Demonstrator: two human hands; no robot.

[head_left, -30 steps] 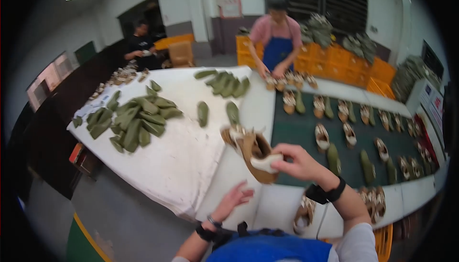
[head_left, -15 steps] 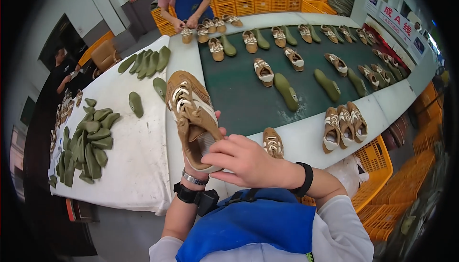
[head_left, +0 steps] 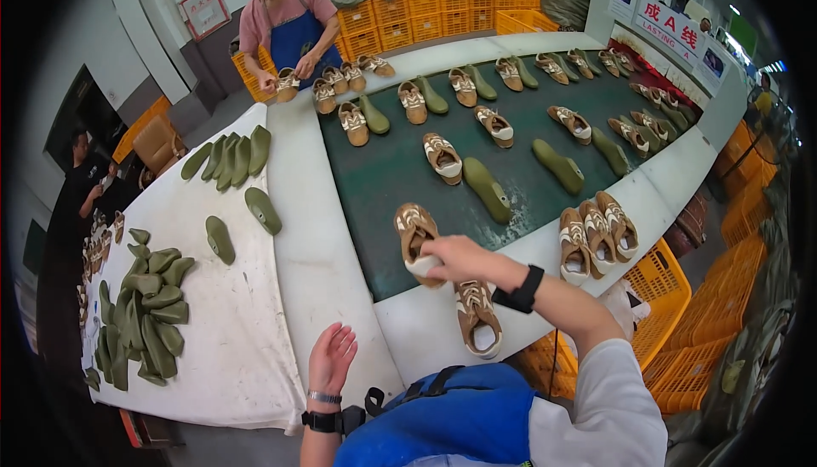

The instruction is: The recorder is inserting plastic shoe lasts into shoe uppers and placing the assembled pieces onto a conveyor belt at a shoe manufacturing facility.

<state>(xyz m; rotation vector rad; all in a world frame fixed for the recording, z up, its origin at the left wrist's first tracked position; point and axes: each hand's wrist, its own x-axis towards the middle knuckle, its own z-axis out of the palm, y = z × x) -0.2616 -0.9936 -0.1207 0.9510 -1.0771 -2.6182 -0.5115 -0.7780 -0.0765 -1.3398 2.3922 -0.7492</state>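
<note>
My right hand (head_left: 466,261) grips a brown sneaker (head_left: 414,227) with white stripes by its heel. This sneaker is over the near edge of the green conveyor belt (head_left: 374,229), toe pointing away from me; I cannot tell whether its sole touches the belt. Close beside my right hand, another brown sneaker (head_left: 477,312) rests on the white ledge, partly behind the wrist. My left hand (head_left: 333,355) is empty, fingers stretched out, above the white tabletop (head_left: 315,297). Green shoe lasts (head_left: 487,190) and more sneakers stand in rows on the belt.
A heap of green lasts (head_left: 145,314) covers part of the left table, with several more lasts (head_left: 242,160) lined up behind. Three sneakers (head_left: 598,233) stand on the right ledge above a yellow crate (head_left: 659,297). Across the table, a co-worker in a blue apron (head_left: 298,41) handles a sneaker.
The sneaker, held before me in both hands earlier, has moved right and away to the belt in my right hand. My left hand has let go and dropped back. The view has shifted slightly.
</note>
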